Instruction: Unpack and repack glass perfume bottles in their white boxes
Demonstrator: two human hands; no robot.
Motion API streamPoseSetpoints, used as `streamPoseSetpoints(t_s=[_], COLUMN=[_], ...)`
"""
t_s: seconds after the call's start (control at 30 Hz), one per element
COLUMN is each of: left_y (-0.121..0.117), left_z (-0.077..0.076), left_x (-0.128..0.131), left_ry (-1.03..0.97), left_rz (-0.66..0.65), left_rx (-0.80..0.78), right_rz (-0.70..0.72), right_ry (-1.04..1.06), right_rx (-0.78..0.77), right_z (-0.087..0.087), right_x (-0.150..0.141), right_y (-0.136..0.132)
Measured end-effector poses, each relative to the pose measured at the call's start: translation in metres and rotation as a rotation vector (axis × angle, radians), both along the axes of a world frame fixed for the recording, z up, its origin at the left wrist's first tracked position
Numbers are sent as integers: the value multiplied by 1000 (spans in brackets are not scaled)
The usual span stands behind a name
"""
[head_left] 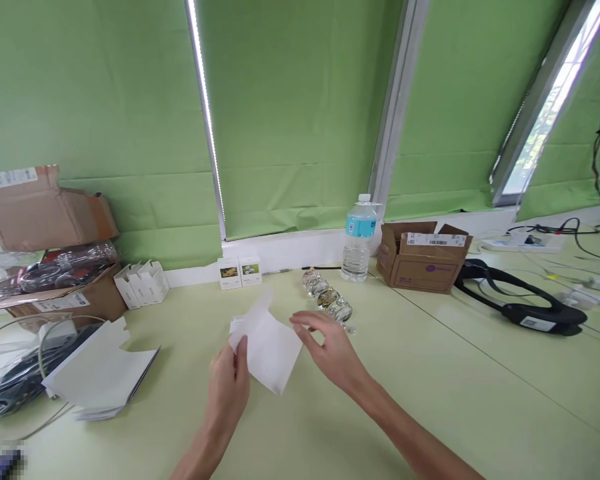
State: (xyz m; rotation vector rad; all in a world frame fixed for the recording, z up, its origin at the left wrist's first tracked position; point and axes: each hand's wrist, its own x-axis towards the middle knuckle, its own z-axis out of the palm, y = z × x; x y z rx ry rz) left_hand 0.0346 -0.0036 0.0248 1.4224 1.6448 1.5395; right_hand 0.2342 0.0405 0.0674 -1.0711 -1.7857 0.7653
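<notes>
My left hand [231,373] pinches a white sheet of paper [273,350] at its left edge, between thumb and fingers. The sheet is held up above the table, creased and tilted, with an upper flap standing. My right hand [333,350] is beside the sheet's right edge, its thumb and fingers curved and apart, with nothing visible in them. Behind the sheet, a small white item [237,324] is mostly hidden. Just beyond my right hand lies a row of several small clear glass pieces [327,293] with golden-brown bits.
At the back stand two small white picture boxes [241,273], a water bottle [359,243] and an open brown carton [423,263]. A black headset-like band [543,317] lies right. On the left are cut white sheets [103,370], white cartons [143,285] and stacked cardboard boxes [45,213].
</notes>
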Motion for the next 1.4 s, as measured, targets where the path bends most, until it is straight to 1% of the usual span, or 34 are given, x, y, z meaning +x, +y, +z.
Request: streamPoseSetpoints(t_s=[0.03, 0.07, 0.1, 0.13, 0.2, 0.23, 0.27, 0.33, 0.4, 0.43, 0.5, 0.57, 0.63, 0.7, 0.73, 0.8, 0.9, 1.0, 1.1, 1.17, 1.27, 1.33, 1.4], left_y=[1, 2, 3, 4, 5, 5, 5, 5, 4, 5, 5, 5, 3, 2, 2, 2, 5, 10, 17, 21, 20, 11, -5], left_z=[0, 1, 1, 2, 3, 4, 6, 10, 15, 17, 20, 21, 19, 17, 16, 14, 12, 11, 15, 21, 30, 33, 32], left_x=[-1, -1, -2, -3, -6, -7, -8, -11, -12, -13, -12, -11, -10, -10, -11, -11, -12, -16, -33, -53, -96, -128, -159], left_ry=[-54, -99, -146, -207, -313, -357, -393, -423, -379, -348, -344, -438, -579, -680, -703, -688, -572, -395, -182, -8, 308, 367, 419], left_rz=[46, 75, 89, 93, 106, 118, 130, 161, 161, 126, -21, -223, -383, -454, -462, -447, -363, -203, -21, 114, 328, 406, 474], left_rx=[8, 35, 67, 88, 95, 83, 69, 62, 60, 43, -32, -122, -176, -203, -208, -200, -130, -16, 59, 112, 176, 160, 134], right_rz=[-27, -18, 28, 95, 234, 275, 292, 273, 238, 217, 185, 185, 232, 300, 324, 346, 378, 417, 401, 389, 375, 375, 394], right_ry=[-85, -134, -143, -113, 15, 82, 138, 216, 264, 284, 311, 354, 430, 510, 536, 543, 473, 364, 255, 208, 164, 138, 121], right_rx=[30, 10, -59, -162, -368, -437, -472, -474, -458, -449, -434, -443, -501, -568, -584, -576, -543, -541, -568, -578, -590, -596, -590], right_z=[-3, -6, -8, -11, -14, -15, -17, -19, -22, -23, -23, -21, -18, -15, -15, -17, -23, -27, -29, -28, -24, -21, -19], right_x=[-1, -2, -3, -4, -7, -8, -9, -12, -13, -13, -12, -10, -7, -5, -5, -5, -7, -9, -8, -8, -9, -9, -8], right_y=[-1, -2, -3, -3, -4, -4, -3, -1, 2, 4, 7, 8, 8, 8, 8, 8, 9, 8, 7, 6, 6, 6, 6])
